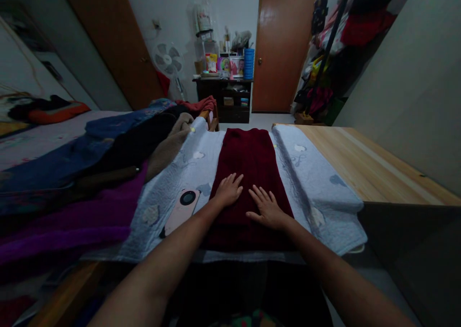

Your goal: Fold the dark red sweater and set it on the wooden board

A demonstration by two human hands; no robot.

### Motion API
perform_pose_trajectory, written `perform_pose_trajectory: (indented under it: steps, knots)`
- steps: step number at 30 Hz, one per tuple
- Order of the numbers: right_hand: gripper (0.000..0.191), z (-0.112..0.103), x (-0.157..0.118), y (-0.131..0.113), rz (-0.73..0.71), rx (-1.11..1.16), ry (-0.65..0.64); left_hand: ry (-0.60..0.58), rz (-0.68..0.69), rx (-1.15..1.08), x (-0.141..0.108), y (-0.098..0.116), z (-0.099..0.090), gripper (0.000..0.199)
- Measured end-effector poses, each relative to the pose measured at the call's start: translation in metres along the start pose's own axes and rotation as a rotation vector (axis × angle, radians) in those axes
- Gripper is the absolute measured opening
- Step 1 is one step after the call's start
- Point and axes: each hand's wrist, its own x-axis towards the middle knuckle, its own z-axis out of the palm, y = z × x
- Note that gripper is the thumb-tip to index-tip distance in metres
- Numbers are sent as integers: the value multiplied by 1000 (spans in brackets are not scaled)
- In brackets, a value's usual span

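Note:
A dark red garment (pixel 248 159) lies flat in a long folded shape on a pale blue patterned quilt (pixel 306 173). My left hand (pixel 228 191) rests on its left side, fingers spread and holding nothing. On the right part of the cloth my right hand (pixel 266 208) lies palm down, its fingers apart, also holding nothing. Bare red fabric separates the two hands. A pink phone (pixel 182 211) with a round black camera ring lies face down on the quilt, left of the garment and beside my left forearm.
Piled clothes, including a purple cloth (pixel 108 216) and a blue denim piece (pixel 97 139), lie to the left. A wooden board (pixel 345 159) adjoins the quilt on the right. Farther back stand a fan (pixel 168 58), a dark cabinet (pixel 209 96) and a door (pixel 284 43).

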Motion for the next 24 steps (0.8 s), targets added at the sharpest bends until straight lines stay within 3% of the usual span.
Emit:
perform_pose_trajectory:
  steps: [4,8,12,18,24]
  knots:
    - [79,-4,-3,-3,41,129,7,-139,130,-94,-45,12,-7,57]
    - [68,1,-8,-20,-38,207,144,-77,144,-74,-78,25,-7,54]
    - [61,13,-20,-33,-100,100,140,22,111,10,-84,33,-1,52]
    - [60,20,-47,-26,-113,-29,119,109,85,2,-86,36,1,49]
    - [54,5,-60,-22,-106,52,104,13,154,-137,-103,38,-7,47]
